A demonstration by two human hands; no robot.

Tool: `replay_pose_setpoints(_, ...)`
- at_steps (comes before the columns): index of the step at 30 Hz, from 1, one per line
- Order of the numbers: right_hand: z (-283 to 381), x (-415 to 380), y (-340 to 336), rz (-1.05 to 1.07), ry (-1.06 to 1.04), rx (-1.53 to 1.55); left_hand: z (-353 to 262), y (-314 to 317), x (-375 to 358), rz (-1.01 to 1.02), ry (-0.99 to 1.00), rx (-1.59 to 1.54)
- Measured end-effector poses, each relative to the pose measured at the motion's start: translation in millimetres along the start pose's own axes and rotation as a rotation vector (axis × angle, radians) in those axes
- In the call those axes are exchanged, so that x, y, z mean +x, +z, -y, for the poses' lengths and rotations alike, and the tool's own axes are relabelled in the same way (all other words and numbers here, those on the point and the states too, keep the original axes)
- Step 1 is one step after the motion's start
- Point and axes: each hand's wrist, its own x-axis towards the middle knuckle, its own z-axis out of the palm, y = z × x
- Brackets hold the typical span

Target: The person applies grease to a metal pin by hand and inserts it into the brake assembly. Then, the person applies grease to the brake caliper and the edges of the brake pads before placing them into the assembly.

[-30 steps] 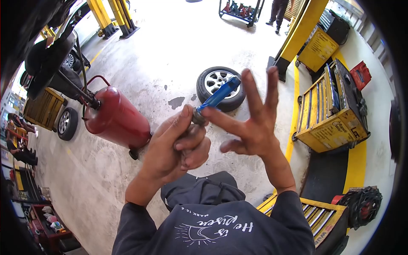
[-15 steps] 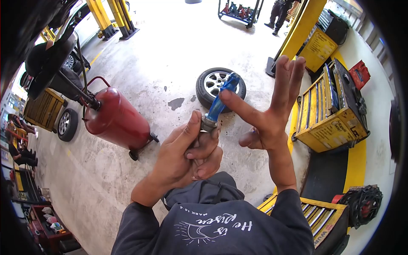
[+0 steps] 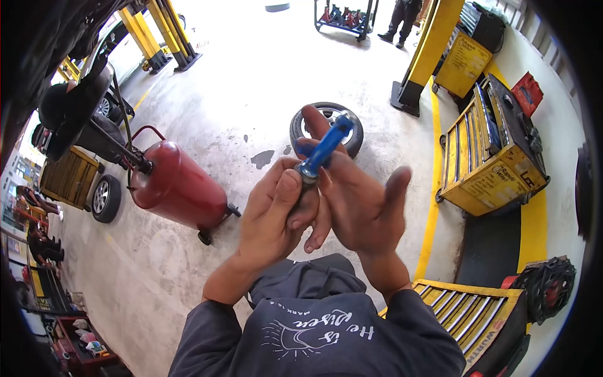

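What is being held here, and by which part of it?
A blue piece, by its metal end, pinched in the left hand. The right hand, open behind it, shows no clear grip.

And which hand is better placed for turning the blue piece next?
Probably the right hand: it is open beside the blue piece, while the left hand pinches its metal end.
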Motion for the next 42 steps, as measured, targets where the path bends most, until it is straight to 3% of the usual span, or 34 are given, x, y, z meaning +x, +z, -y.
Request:
replay_pose_setpoints(2,5.4,6.3,-6.8,0.007,-0.024,0.33,-2.6,-2.4,-4.0,-0.005,0.011,0.013)
replay_pose_setpoints(6,26.1,9.6,-27.0,0.043,-0.209,0.24,-5.0,-15.7,-6.3,0.114,0.003,-0.08)
replay_pose_setpoints(8,28.4,11.4,-40.2,-0.056,-0.352,-0.267,-5.4,-12.1,-6.2,-0.039,0.226,0.31)
replay_pose_setpoints(10,34.5,9.5,-43.6,-0.162,-0.495,-1.126,-7.9,-16.3,-8.2,-0.052,0.272,0.392)
replay_pose_setpoints(12,37.3,8.3,-36.3,-0.148,-0.469,-1.217,-8.5,-19.2,-8.2,-0.011,0.38,0.547)
replay_pose_setpoints(14,33.6,11.7,-31.2,-0.079,-0.507,-1.626,-12.6,-19.2,-11.6,-0.011,0.39,0.586)
replay_pose_setpoints(16,27.7,9.5,-16.6,0.041,-0.355,-1.752,-14.2,-18.8,-12.8,-0.008,0.403,0.626)
replay_pose_setpoints(17,22.5,7.8,-15.5,0.142,-0.416,-1.698,-14.9,-19.5,-12.0,-0.004,0.41,0.604)
replay_pose_setpoints(19,22.5,10.7,-21.3,0.076,-0.441,-1.746,-18.2,-20.4,-10.0,-0.004,0.422,0.584)
replay_pose_setpoints(21,24.3,17.1,-32.2,-0.011,-0.492,-1.765,-24.4,-18.0,-11.1,-0.045,0.15,0.25)
replay_pose_setpoints(22,19.6,15.7,-29.8,-0.004,-0.493,-1.763,-26.3,-17.2,-10.6,-0.051,0.153,0.248)
replay_pose_setpoints(24,6.3,11.3,-23.5,0.131,-0.551,-1.804,-30.1,-17.3,-7.4,-0.067,-0.034,-0.003)
replay_pose_setpoints(26,8.0,11.7,-32.4,0.168,-0.572,-1.812,-31.2,-19.5,-8.6,-0.064,-0.081,-0.052)
replay_pose_setpoints(29,22.9,22.7,-42.1,-0.066,-0.49,-1.885,-30.5,-22.5,-11.2,-0.059,-0.169,-0.167)
replay_pose_setpoints(31,16.4,17.2,-34.1,0.025,-0.546,-1.864,-30.5,-23.7,-10.0,-0.041,-0.271,-0.24)
replay_pose_setpoints(33,12.6,18.7,-36.4,0.131,-0.64,-1.874,-31.2,-26.9,-9.6,-0.023,-0.292,-0.299)
replay_pose_setpoints(36,20.6,33.9,-59.3,-0.07,-0.579,-1.767,-27.4,-27.1,-9.0,-0.076,-0.294,-0.381)
replay_pose_setpoints(38,21.2,36.3,-59.6,-0.069,-0.549,-1.669,-24.7,-27.7,-6.9,-0.142,-0.27,-0.396)
replay_pose_setpoints(40,12.7,38.5,-53.0,-0.032,-0.662,-1.542,-21.3,-29.2,-6.8,-0.118,-0.318,-0.508)
replay_pose_setpoints(42,10.6,40.0,-45.2,-0.004,-0.637,-1.653,-19.2,-27.3,-6.7,-0.103,-0.343,-0.559)
